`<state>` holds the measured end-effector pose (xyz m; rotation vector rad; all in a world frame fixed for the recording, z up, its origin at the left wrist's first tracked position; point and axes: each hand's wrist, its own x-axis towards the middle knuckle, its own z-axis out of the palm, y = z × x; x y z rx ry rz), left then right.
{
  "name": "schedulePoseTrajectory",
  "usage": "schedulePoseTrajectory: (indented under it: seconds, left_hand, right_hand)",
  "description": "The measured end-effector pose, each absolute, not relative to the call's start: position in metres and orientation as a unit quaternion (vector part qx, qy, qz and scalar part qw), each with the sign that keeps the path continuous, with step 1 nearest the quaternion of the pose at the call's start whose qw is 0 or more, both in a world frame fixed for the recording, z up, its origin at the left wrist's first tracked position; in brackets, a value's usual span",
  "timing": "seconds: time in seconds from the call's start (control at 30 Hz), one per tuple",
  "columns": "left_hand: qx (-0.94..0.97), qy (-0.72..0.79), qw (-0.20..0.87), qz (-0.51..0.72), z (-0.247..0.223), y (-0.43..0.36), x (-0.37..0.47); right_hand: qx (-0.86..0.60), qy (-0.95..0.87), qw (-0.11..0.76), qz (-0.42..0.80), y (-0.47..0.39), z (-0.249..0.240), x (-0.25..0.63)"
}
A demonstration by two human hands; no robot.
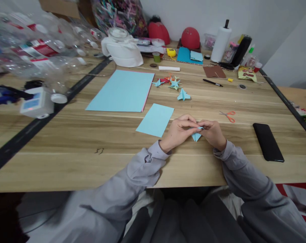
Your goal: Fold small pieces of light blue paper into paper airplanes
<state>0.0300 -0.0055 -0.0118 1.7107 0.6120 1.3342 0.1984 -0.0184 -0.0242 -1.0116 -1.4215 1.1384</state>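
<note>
Between my two hands is a small piece of folded light-blue paper [196,137], its pointed lower end showing beneath the fingers. My left hand [181,127] pinches it from the left with thumb and fingertips. From the right, my right hand [211,131] grips its upper edge, fingertips almost meeting those of the left. The fingers hide most of the folds. A flat light-blue sheet [156,119] lies just left of my left hand. Beyond the hands stands a folded blue paper plane-like figure [183,95], near a cluster of small folded paper figures [173,83].
A stack of large blue sheets [122,91] lies at the left. Orange-handled scissors [228,116] and a black phone [268,141] are on the right. Farther back are a black pen [213,82], a brown paper piece [214,71] and a paper roll [220,44]. Plastic bottles [41,50] crowd the far left.
</note>
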Motion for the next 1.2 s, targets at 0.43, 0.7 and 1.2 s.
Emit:
schedulePoseTrajectory:
  seconds: [0.43, 0.7, 1.2]
  left_hand:
    - [0.72, 0.233, 0.431, 0.492, -0.0024, -0.0073, 0.0276]
    - [0.721, 0.229, 0.408, 0.511, -0.0042, -0.0105, 0.0297]
    - [0.697, 0.26, 0.416, 0.523, -0.0074, -0.0074, 0.0295]
  right_hand:
    - [-0.419, -0.638, 0.474, 0.439, -0.0176, -0.0237, 0.2012]
    - [-0.407, -0.642, 0.468, 0.451, -0.0193, -0.0239, 0.1995]
    - [-0.466, -0.518, 0.455, 0.554, -0.0228, -0.0146, 0.1975]
